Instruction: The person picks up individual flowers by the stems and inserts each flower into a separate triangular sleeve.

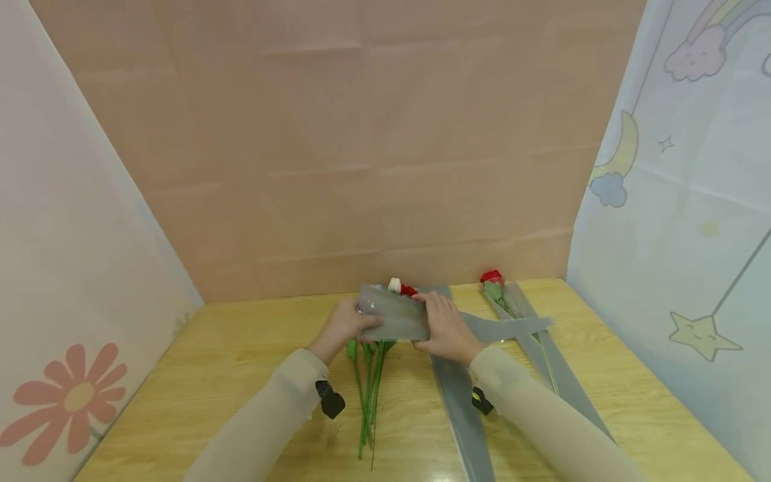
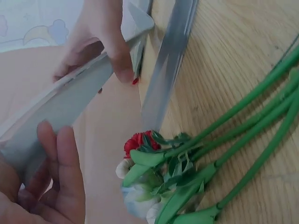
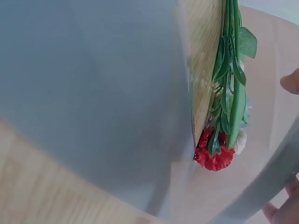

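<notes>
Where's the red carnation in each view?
Head: carnation slightly right of and below centre, showing past the grey sheet's upper edge.
Left wrist: carnation left of centre, below mid-height.
Right wrist: carnation right of centre, lower half.
Shared landmark: green stems.

blooms (image 1: 394, 286) partly behind grey sheet (image 1: 397, 320)

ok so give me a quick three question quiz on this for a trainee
1. True or false: the left hand and the right hand both hold the same grey sheet.
2. In the head view, where does the separate red flower lie? a) left of the flower bunch b) right of it c) underneath it
3. Fill in: the bunch's stems are ____ in colour.

Key: 1 true; 2 b; 3 green.
</notes>
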A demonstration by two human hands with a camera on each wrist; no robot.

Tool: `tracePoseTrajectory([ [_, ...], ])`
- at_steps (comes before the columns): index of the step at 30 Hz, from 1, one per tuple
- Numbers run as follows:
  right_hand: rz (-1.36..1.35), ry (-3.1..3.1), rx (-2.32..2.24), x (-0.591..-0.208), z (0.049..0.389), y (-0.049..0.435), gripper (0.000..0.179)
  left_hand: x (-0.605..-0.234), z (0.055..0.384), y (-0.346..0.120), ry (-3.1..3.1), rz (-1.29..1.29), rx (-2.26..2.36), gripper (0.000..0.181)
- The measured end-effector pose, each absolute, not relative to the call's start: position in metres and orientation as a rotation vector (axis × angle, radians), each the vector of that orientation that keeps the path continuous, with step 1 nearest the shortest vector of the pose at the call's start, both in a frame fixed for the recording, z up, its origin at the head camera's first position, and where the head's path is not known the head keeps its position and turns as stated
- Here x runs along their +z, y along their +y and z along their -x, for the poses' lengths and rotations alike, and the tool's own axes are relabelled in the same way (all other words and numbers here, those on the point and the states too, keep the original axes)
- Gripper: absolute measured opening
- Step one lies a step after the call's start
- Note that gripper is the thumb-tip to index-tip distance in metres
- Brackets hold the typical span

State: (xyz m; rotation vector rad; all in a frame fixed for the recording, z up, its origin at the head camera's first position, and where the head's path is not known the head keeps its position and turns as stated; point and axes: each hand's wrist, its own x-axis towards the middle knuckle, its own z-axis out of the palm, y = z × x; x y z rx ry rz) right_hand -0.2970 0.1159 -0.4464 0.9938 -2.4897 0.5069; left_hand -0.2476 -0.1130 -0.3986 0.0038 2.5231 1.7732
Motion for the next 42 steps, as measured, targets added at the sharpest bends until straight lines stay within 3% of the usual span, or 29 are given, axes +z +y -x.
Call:
tracePoseTrajectory([
  [8, -0.998, -2.522, 0.528, -0.447, 0.298, 0.116, 0.107, -0.394, 0.251, -0.110, 2.297, -0.020, 1.940, 0.037],
  [18, -0.965, -2.533, 0.515, -0.445, 0.297, 0.116, 0.089, -0.398, 0.252, -0.115, 2.880, -0.129, 1.443, 0.028],
  [27, -0.971, -2.584, 0.504, -0.448, 0.299, 0.118, 0.114, -0.396, 0.249, -0.120, 2.564, -0.210, 1.692, 0.028],
  [37, -0.945, -2.572, 0.495, -0.447, 0.302, 0.123, 0.084, -0.393, 0.246, -0.131, 2.585, -0.094, 1.713, 0.038],
  [42, -0.944, -2.591, 0.521, -0.452, 0.301, 0.124, 0.079, -0.393, 0.244, -0.131, 2.602, -0.003, 1.679, 0.041],
])
